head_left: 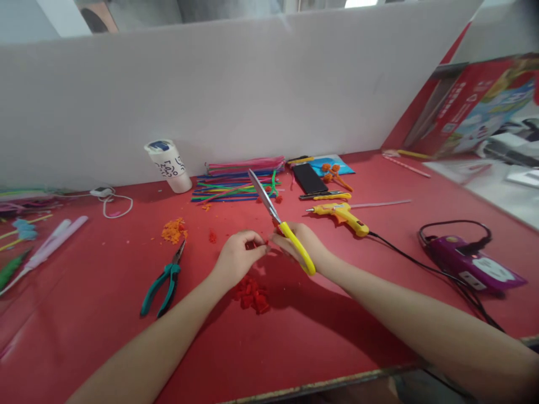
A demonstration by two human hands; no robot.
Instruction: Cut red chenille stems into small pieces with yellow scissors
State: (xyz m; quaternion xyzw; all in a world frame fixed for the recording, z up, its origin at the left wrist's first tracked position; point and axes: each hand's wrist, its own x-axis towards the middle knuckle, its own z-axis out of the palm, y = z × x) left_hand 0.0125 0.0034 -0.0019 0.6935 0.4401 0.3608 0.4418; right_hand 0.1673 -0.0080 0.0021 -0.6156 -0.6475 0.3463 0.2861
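My right hand (304, 246) is closed around the yellow handles of a pair of scissors (278, 220), whose blades point up and to the left. My left hand (238, 253) pinches a small red piece (261, 243) right beside the right hand's fingers. Below the hands lies a pile of small red cut bits (251, 294) on the red table (295, 348).
Green-handled pliers (165, 281) lie left of my hands, with orange scraps (174, 230) beyond. A bundle of coloured pipe cleaners (236, 182), a white cup (169, 166), a black phone (309, 178), a yellow glue gun (343, 216) with its cable, and a purple power strip (471, 264) lie around. A white partition stands behind.
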